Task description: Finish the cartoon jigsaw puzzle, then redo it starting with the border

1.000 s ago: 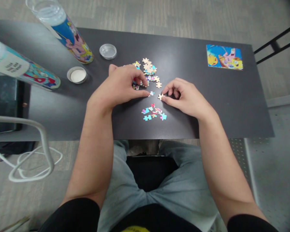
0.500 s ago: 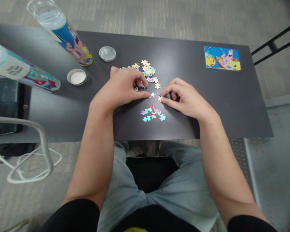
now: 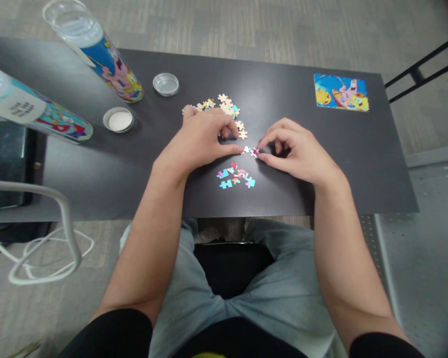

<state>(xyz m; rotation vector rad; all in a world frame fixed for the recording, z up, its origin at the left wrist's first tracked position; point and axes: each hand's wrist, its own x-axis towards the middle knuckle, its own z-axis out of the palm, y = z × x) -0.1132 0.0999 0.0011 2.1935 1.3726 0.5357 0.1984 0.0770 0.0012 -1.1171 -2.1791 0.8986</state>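
In the head view, taking the two puzzle pieces between the hands as the clock's centre and the table's far edge as twelve, the left hand (image 3: 209, 133) comes in from nine o'clock, half curled, its thumb and forefinger parted. The thumb tip touches a pale puzzle piece (image 3: 247, 149) at its nine o'clock edge. At three o'clock, the right hand (image 3: 298, 151) pinches a pink-and-white piece (image 3: 255, 152) between thumb and forefinger, coloured face up. These two pieces are just beside each other, over the dark table (image 3: 283, 94); whether they interlock cannot be told. A small group of coloured pieces (image 3: 226, 184) lies near, at seven o'clock, while a larger pile (image 3: 226, 106), partly hidden by the left hand, sits at eleven. Farther out, a picture card (image 3: 341, 93) lies at two o'clock, a shallow round lid (image 3: 166, 84) at ten, and a printed tube (image 3: 115, 64) beyond the lid.
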